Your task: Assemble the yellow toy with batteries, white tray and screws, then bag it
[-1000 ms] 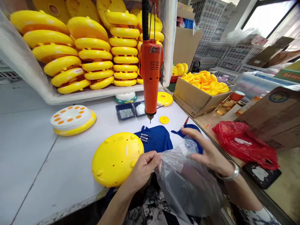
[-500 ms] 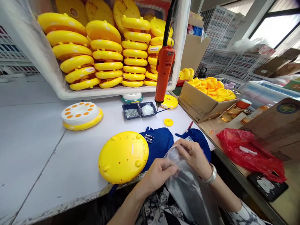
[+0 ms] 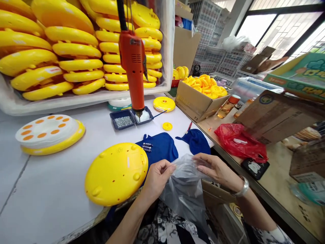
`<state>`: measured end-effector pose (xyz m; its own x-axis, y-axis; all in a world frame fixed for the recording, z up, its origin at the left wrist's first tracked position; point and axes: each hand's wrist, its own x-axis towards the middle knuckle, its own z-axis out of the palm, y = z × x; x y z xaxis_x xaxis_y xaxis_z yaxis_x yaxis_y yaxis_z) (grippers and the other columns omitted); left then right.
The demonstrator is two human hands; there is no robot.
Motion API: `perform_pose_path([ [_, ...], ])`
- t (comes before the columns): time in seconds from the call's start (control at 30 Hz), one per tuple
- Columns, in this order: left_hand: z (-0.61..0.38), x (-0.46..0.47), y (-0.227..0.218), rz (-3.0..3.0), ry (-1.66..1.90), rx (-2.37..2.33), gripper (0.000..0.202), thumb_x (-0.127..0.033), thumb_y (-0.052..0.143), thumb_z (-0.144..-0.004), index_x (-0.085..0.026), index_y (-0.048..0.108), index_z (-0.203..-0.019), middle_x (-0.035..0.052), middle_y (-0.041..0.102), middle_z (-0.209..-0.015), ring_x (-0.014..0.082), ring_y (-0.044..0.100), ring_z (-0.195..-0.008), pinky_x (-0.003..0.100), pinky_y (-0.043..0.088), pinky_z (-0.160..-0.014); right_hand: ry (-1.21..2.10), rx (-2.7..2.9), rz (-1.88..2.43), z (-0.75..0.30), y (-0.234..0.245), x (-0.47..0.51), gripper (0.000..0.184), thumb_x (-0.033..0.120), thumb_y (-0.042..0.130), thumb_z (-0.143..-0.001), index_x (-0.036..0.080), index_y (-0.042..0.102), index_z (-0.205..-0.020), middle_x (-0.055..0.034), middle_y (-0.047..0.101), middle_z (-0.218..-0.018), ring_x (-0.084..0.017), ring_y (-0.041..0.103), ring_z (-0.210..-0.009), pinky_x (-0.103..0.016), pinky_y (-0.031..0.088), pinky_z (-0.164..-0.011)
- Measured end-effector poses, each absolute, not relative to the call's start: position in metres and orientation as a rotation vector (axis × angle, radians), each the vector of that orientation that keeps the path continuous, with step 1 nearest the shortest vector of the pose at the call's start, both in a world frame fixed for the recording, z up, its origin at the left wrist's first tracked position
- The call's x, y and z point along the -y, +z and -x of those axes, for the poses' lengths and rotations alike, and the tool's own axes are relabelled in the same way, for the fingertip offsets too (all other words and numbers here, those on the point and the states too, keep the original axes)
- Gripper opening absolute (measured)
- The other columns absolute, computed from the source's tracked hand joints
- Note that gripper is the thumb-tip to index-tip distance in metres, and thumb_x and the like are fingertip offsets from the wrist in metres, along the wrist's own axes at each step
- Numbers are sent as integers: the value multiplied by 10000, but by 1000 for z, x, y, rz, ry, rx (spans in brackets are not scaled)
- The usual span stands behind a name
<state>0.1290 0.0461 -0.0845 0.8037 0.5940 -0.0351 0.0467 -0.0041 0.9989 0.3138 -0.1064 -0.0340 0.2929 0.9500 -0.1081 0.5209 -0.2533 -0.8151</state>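
A clear plastic bag (image 3: 184,189) hangs over my lap, its top edge between my two hands. My left hand (image 3: 159,174) pinches the left side of that edge between thumb and fingers. On the right side, my right hand (image 3: 215,169) grips the bag too, a silver bracelet at its wrist. Left of my hands a round yellow plastic toy base (image 3: 116,173) lies on the table with its feet up, overlapping a dark blue cloth (image 3: 162,145). Several small batteries (image 3: 147,147) rest on the cloth.
An orange electric screwdriver (image 3: 133,71) hangs above a black two-part tray (image 3: 123,121) holding screws and white paste. Behind stands a bin (image 3: 76,98) of stacked yellow bases. A white-topped yellow toy (image 3: 50,134) sits left. At right are a carton (image 3: 200,105) and red bag (image 3: 240,142).
My hands have moved apart along the bag's edge, spreading it wider. The camera view has swung to the right, so the table things appear further left.
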Motion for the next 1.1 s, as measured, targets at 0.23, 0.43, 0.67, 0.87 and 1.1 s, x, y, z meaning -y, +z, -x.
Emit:
perform_pose_path([
  [0.23, -125, -42, -85, -1542, 512, -564, 359, -381, 662, -744, -167, 412, -599, -56, 351, -571, 83, 308, -552, 208, 236, -517, 726, 1380, 2008, -312, -35, 88, 247, 345, 484, -928, 171, 628, -828, 1, 595, -721, -118, 506, -662, -215, 382, -609],
  [0.43, -123, -40, -80, -1627, 358, -483, 221, -267, 729, -692, -156, 549, -759, -58, 464, -645, 90, 388, -595, 194, 285, -544, 597, 1308, 1977, -312, -34, 94, 212, 295, 627, -835, 157, 542, -699, 19, 545, -669, -102, 481, -627, -210, 361, -587],
  [0.67, -141, -38, -63, -1773, 313, -298, 213, -320, 610, -843, -178, 663, -993, 17, 630, -916, 143, 550, -782, 227, 394, -667, 521, 1409, 2027, -302, -27, 98, 238, 305, 637, -838, 163, 514, -692, 27, 526, -660, -96, 441, -606, -213, 316, -560],
  [0.87, -157, -36, -63, -1704, 363, -235, 269, -290, 480, -913, -143, 583, -712, -8, 552, -683, 119, 477, -663, 220, 344, -619, 523, 1455, 2033, -298, -24, 107, 315, 367, 520, -925, 162, 478, -689, 31, 472, -647, -88, 404, -602, -212, 293, -563],
  [1.1, -153, -28, -70, -1664, 229, -236, 195, -288, 554, -838, -134, 586, -723, -17, 523, -655, 106, 436, -614, 202, 324, -556, 565, 1409, 2043, -302, -18, 117, 220, 306, 481, -950, 173, 600, -821, 8, 603, -758, -104, 524, -686, -205, 372, -644],
])
